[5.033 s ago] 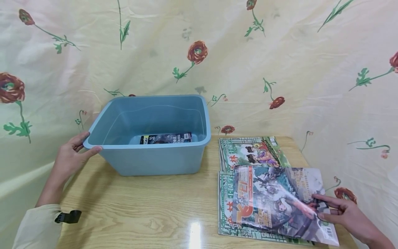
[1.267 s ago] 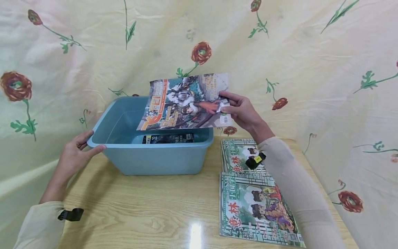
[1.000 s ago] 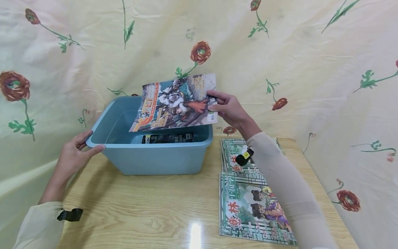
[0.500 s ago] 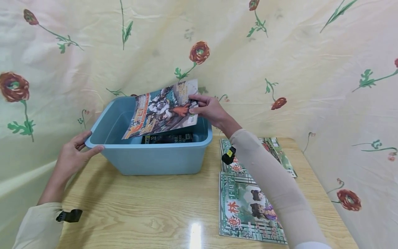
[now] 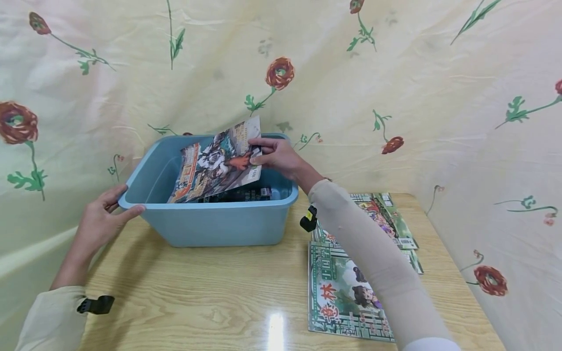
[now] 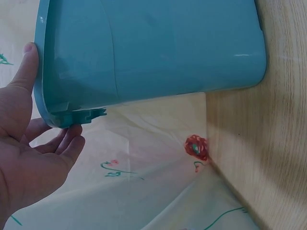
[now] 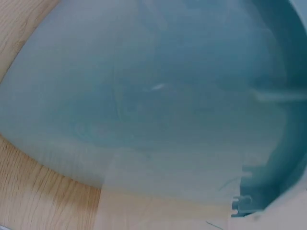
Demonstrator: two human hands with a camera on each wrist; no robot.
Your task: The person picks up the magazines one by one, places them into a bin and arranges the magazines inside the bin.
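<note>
While the magazine (image 5: 215, 165) hung well above the tub (image 5: 210, 226) a second ago, it now dips inside the rim, tilted, its lower edge down in the basin and its upper corner poking above the back wall. It has travelled from the stack on the right of the surface (image 5: 197, 302), up and across, and is now on its way down onto the dark magazine (image 5: 239, 194) already lying on the tub's floor. By my judgement the placing is nearly done; only the letting go remains.

As for the grip, the right hand (image 5: 276, 156) pinches the magazine's right edge, thumb on the cover and fingers curled behind it, so it is closed on the paper, not spread. The left hand (image 5: 98, 222) holds the tub's left corner, thumb laid over the rim and fingers tucked under the lip; the left wrist view shows the same, with the left hand (image 6: 29, 158) cupped below the flange of the tub (image 6: 158, 48). It has kept that hold throughout.

Two more magazines (image 5: 338, 292) lie flat on the right of the surface, partly covered by the right sleeve (image 5: 373, 263).
</note>
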